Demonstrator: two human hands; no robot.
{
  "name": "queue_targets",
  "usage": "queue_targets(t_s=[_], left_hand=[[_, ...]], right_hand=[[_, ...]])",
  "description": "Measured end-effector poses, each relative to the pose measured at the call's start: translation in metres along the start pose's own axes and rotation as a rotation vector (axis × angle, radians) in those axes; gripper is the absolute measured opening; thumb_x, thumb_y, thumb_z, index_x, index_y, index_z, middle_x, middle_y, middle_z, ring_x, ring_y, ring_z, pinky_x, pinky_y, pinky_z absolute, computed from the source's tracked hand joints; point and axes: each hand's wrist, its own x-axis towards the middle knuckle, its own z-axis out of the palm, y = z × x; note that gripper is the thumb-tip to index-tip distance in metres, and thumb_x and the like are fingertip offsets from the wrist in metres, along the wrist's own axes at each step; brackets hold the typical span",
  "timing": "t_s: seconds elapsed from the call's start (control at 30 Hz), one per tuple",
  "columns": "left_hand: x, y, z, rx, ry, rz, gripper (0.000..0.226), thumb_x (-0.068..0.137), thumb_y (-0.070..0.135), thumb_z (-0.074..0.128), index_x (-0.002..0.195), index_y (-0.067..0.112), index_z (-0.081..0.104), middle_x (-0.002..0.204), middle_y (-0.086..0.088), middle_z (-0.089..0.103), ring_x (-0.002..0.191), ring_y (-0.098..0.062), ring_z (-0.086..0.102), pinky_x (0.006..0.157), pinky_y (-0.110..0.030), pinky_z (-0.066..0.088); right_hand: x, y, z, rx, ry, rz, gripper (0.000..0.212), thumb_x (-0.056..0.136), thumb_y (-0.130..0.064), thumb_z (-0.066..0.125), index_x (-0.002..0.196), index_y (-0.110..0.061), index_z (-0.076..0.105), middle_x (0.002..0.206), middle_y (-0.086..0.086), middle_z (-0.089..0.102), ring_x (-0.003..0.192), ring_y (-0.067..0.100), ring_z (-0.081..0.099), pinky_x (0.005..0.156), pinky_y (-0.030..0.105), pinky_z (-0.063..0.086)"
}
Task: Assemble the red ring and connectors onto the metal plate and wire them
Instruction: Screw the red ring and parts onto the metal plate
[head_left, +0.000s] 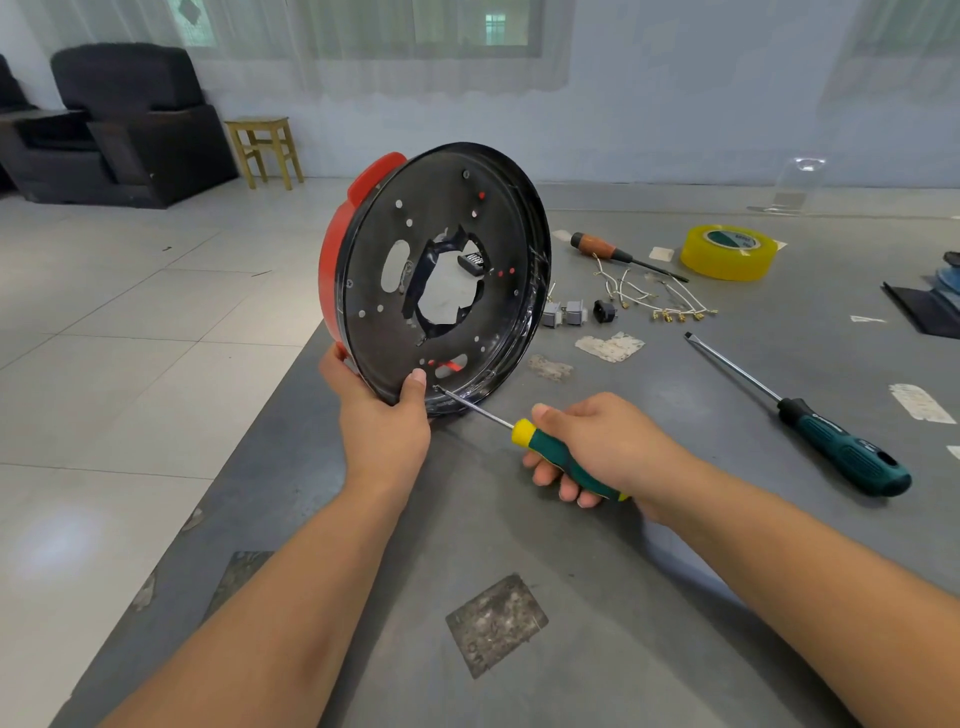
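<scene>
Near the left edge of the grey surface (649, 597), a round black metal plate (441, 280) stood on its rim, tilted, with a red plastic ring (332, 270) fitted against its far face. Left hand (382, 415): fingers clasped round the plate's lower rim, thumb on the near face. Right hand (597, 447): fingers wrapped round the green-and-yellow handle of a small screwdriver (519, 428), its tip set against the plate's lower edge. Beyond the plate, toward the far edge: two grey connectors (563, 313) and a small black connector (604, 310) side by side; white wires with brass terminals (660, 301); a brown-handled screwdriver (618, 254); a yellow tape roll (730, 253). Toward the right edge: a large green-handled screwdriver (810, 421), lying apart.
</scene>
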Motion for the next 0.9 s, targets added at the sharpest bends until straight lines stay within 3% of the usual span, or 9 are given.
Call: queue_targets(t_s=[0.07,0.17,0.3,0.37,0.47,0.6,0.7,0.83,0.9], left_hand=[[0.0,0.0,0.0,-0.002,0.0,-0.007,0.066,0.097,0.014,0.068,0.123,0.059,0.028,0.101,0.046,0.063,0.093,0.009,0.069,0.096,-0.052,0.06],[0.001,0.0,0.001,-0.014,0.008,-0.013,0.064,0.097,0.014,0.069,0.13,0.052,0.029,0.102,0.043,0.065,0.099,0.004,0.069,0.097,-0.053,0.059],[0.0,0.001,0.001,0.015,0.017,0.008,0.065,0.097,0.016,0.07,0.139,0.044,0.028,0.102,0.044,0.063,0.096,0.005,0.069,0.097,-0.051,0.06],[0.0,0.0,0.001,0.031,0.019,0.02,0.066,0.098,0.016,0.069,0.139,0.044,0.027,0.101,0.046,0.062,0.092,0.012,0.067,0.096,-0.05,0.06],[0.0,0.0,0.001,0.029,0.016,0.011,0.066,0.098,0.016,0.069,0.141,0.043,0.027,0.1,0.047,0.062,0.094,0.007,0.069,0.096,-0.051,0.06],[0.002,-0.001,0.001,0.011,0.035,-0.024,0.064,0.097,0.017,0.07,0.137,0.045,0.029,0.099,0.042,0.065,0.092,0.005,0.07,0.095,-0.052,0.061],[0.004,-0.001,0.0,-0.019,0.039,-0.048,0.063,0.097,0.015,0.07,0.137,0.042,0.031,0.099,0.04,0.066,0.094,0.003,0.07,0.095,-0.052,0.061],[0.005,-0.001,0.0,-0.053,0.063,-0.079,0.062,0.097,0.012,0.069,0.141,0.034,0.031,0.092,0.048,0.063,0.097,-0.004,0.071,0.094,-0.052,0.061],[0.006,0.0,0.0,-0.062,0.082,-0.087,0.064,0.096,0.012,0.07,0.144,0.032,0.032,0.091,0.049,0.062,0.1,-0.007,0.07,0.095,-0.051,0.06]], right_hand=[[0.002,0.001,-0.001,-0.017,0.028,-0.042,0.038,0.09,-0.055,0.069,0.1,-0.019,0.068,0.082,0.0,0.076,0.047,0.015,0.063,0.042,0.025,0.048],[0.002,0.002,0.001,-0.202,0.098,-0.124,0.047,0.074,-0.048,0.087,0.1,-0.024,0.056,0.092,-0.001,0.068,0.049,0.009,0.066,0.041,0.023,0.048],[0.003,0.005,0.002,-0.319,0.123,-0.189,0.029,0.087,-0.045,0.077,0.092,-0.021,0.061,0.067,0.002,0.074,0.054,0.017,0.072,0.048,0.034,0.059],[0.003,0.004,0.001,-0.359,0.103,-0.164,0.032,0.096,-0.049,0.064,0.089,-0.018,0.067,0.067,-0.001,0.075,0.057,0.019,0.073,0.055,0.036,0.061],[0.001,0.0,0.002,-0.265,0.052,-0.108,0.038,0.104,-0.045,0.051,0.092,-0.014,0.069,0.071,-0.004,0.076,0.051,0.012,0.068,0.044,0.026,0.051],[-0.002,0.0,0.003,-0.182,0.089,-0.208,0.017,0.096,-0.039,0.067,0.106,-0.026,0.063,0.098,-0.012,0.072,0.05,0.011,0.066,0.04,0.023,0.045],[-0.006,-0.001,-0.001,-0.02,0.065,-0.207,0.028,0.088,-0.018,0.074,0.109,-0.026,0.057,0.116,-0.01,0.06,0.058,0.015,0.068,0.049,0.029,0.049],[-0.01,-0.002,-0.006,0.279,0.033,-0.26,0.027,0.089,0.009,0.058,0.105,-0.013,0.055,0.107,0.001,0.064,0.08,0.028,0.078,0.074,0.042,0.062],[-0.009,0.0,-0.006,0.386,0.059,-0.319,0.027,0.089,0.015,0.054,0.101,-0.009,0.054,0.108,0.003,0.064,0.084,0.035,0.078,0.077,0.039,0.062]])
